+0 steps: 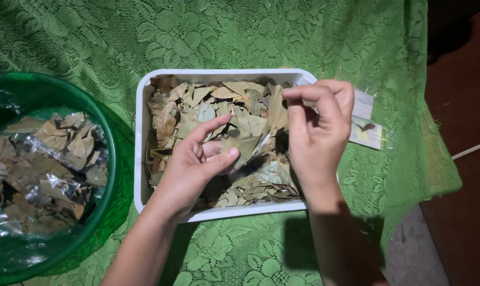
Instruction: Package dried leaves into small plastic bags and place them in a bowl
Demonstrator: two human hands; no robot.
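The left hand (197, 159) and right hand (316, 127) covered the leaves beneath them in the white tray (140, 159), whose right wall lay hidden behind the right hand, while left of the left hand the green basin (113, 159) ran off the picture's edge.

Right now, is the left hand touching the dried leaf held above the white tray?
Touching. The head view shows the left hand with its thumb pressed on the dried leaf, with no gap, above the white tray.
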